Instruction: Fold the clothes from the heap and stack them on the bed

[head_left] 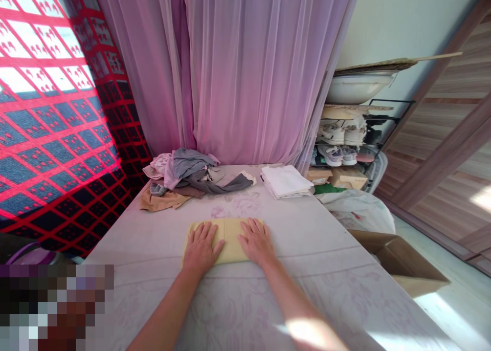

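A folded yellow cloth (229, 231) lies flat on the bed's pale floral cover (307, 238). My left hand (200, 248) rests palm down on its left half, fingers stretched out. My right hand (256, 242) presses flat on its right half, fingers also spread. Neither hand grips anything. Beyond the cloth, a heap of unfolded clothes (187, 178) in grey, pink and tan lies at the far left of the bed. A stack of folded white cloths (286, 181) sits at the far right.
A pink sheer curtain (245, 69) hangs behind the bed. A red and dark patterned curtain (49, 126) covers the left. An open cardboard box (402, 261) stands on the floor to the right, with a shoe rack (345, 141) further back.
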{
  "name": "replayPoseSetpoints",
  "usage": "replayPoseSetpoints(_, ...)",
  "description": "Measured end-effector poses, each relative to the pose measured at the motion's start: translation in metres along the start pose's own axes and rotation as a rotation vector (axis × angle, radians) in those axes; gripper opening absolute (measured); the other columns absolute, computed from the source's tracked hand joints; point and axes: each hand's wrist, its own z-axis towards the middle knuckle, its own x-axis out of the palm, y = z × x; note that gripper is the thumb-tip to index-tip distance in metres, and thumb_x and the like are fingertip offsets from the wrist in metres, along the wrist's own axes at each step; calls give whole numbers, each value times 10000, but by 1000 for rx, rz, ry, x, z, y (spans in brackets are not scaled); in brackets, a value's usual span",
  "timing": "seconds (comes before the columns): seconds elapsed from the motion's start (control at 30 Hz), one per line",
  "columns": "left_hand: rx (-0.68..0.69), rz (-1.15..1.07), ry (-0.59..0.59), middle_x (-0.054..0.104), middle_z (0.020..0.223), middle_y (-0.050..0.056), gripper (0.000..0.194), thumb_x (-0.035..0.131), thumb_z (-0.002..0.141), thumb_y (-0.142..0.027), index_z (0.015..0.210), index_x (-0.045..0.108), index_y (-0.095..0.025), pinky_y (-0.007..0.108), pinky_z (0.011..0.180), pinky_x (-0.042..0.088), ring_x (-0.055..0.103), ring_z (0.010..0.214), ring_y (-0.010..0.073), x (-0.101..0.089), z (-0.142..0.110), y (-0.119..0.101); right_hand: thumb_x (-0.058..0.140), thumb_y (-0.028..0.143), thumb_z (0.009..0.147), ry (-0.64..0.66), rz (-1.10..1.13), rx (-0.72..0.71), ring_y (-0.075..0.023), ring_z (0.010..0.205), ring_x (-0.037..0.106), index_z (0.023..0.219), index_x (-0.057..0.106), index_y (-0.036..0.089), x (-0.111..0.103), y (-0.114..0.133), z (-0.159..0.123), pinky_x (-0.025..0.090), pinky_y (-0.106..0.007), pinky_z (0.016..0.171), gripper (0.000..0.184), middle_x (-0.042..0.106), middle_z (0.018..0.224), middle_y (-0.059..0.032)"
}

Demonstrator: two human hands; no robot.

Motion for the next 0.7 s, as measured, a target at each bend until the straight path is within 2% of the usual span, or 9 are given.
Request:
replayPoseSetpoints(0.17, -7, -2, 11, 421, 1493, 94, 584, 383, 923, -537, 1396, 474, -206, 521, 1129, 268, 339, 1390, 296, -3, -1, -2, 323, 458, 968, -5, -9, -2, -243, 1404, 244, 1432, 418, 265, -1, 1, -1, 155, -483, 1137, 511, 335, 1533, -70)
replayPoseSetpoints(0.53, -8, -23, -23, 430, 1489, 74, 578, 392, 918, -552, 1393, 473, -232, 518, 1122, 278, 355, 1378, 294, 6, -2, 1, 361, 439, 958, -17, 0, 2, -239, 1399, 265, 1413, 449, 259, 3, -1, 0, 184, -481, 1133, 497, 376, 1513, -60)
replayPoseSetpoints(0.7, -6, -24, -23, 436, 1485, 77, 571, 421, 910, -546, 1382, 484, -231, 522, 1116, 288, 364, 1373, 294, 6, -2, 1, 371, 381, 956, -46, -8, 37, -266, 1397, 282, 1391, 477, 268, -2, 7, -2, 112, -571, 1140, 461, 399, 1498, -68)
